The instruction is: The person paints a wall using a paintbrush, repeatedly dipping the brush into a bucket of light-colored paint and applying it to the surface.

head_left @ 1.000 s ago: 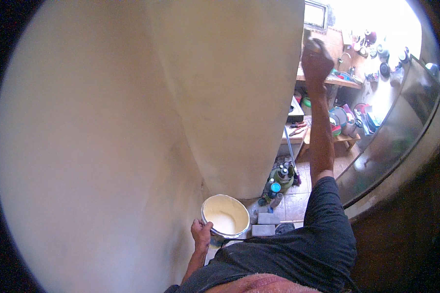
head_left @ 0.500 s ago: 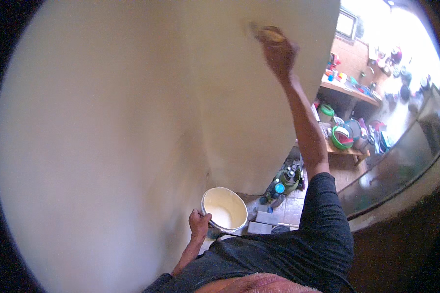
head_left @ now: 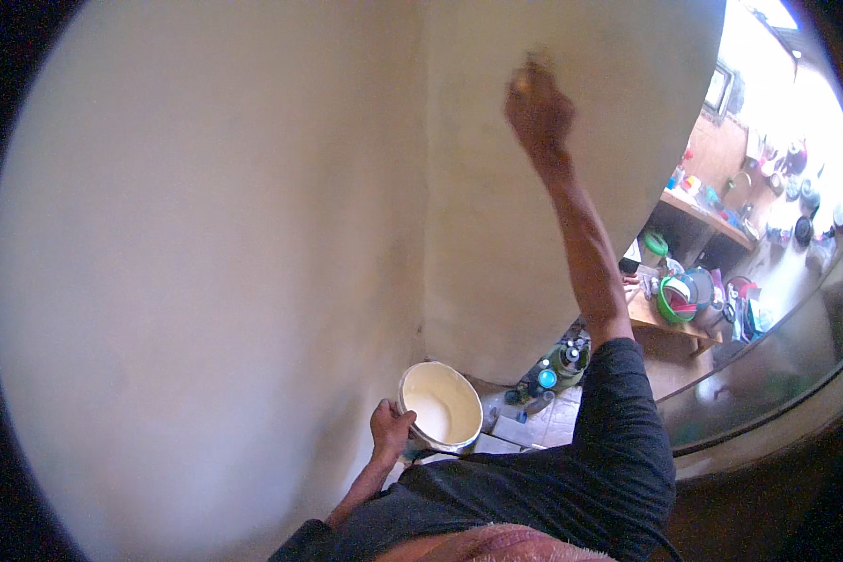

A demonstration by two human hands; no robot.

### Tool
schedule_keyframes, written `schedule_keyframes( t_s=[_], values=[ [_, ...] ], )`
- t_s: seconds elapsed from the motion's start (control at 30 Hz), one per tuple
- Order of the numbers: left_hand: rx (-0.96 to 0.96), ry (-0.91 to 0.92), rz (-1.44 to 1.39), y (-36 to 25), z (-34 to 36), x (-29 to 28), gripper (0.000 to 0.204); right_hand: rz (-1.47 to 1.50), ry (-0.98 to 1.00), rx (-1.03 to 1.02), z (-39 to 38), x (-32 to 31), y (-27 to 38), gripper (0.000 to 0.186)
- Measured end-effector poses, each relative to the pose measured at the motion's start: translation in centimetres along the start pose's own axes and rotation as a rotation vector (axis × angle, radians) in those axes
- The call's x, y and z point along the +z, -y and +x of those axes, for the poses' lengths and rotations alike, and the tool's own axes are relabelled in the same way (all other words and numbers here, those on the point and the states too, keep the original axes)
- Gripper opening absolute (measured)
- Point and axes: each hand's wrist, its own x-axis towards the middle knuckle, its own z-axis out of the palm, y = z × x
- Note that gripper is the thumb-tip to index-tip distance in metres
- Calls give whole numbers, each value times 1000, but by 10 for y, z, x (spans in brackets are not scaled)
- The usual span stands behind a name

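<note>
My left hand [head_left: 391, 429] grips the rim of a cream-coloured bucket [head_left: 458, 398], its thumb over the edge. Whitish paint lies in the bottom of the bucket, which is tilted a little. High up on the pale wall [head_left: 496, 234], my right hand [head_left: 543, 117] is closed round a paintbrush [head_left: 538, 64]. Motion smears the brush, so its bristles hardly show and I cannot tell whether they touch the wall. The right arm is stretched far out; the left stays low beside the wall corner.
Grey blocks [head_left: 513, 430] and several bottles [head_left: 568, 356] stand on the floor beyond the bucket. To the right, a low wooden table [head_left: 660, 318] carries a green basin [head_left: 667, 302] and other wares. Behind it is a cluttered counter [head_left: 712, 214]. A glossy dark panel [head_left: 721, 398] curves along the right.
My right hand with the paintbrush has moved slightly down and closer to the wall corner. The view has turned left, so the room shifts rightward. The left hand keeps hold of the bucket.
</note>
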Motion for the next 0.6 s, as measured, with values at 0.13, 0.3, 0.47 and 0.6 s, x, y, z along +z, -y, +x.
schedule_keyframes(
  t_s=[0.13, 0.3, 0.47, 0.6],
  values=[
    [30, -44, 69, 20, 3, -3, 27, 424, 135, 29, 3, 15, 77, 29],
    [-10, -37, -53, 0, -5, -6, 23, 468, 30, 71, -1, 24, 69, 24],
    [3, -28, 4, 38, 12, -1, 22, 490, -103, 237, 0, -29, -28, 19],
    [-86, 29, -14, 5, 4, -9, 23, 166, -84, 180, -13, -107, -115, 16]
  ],
)
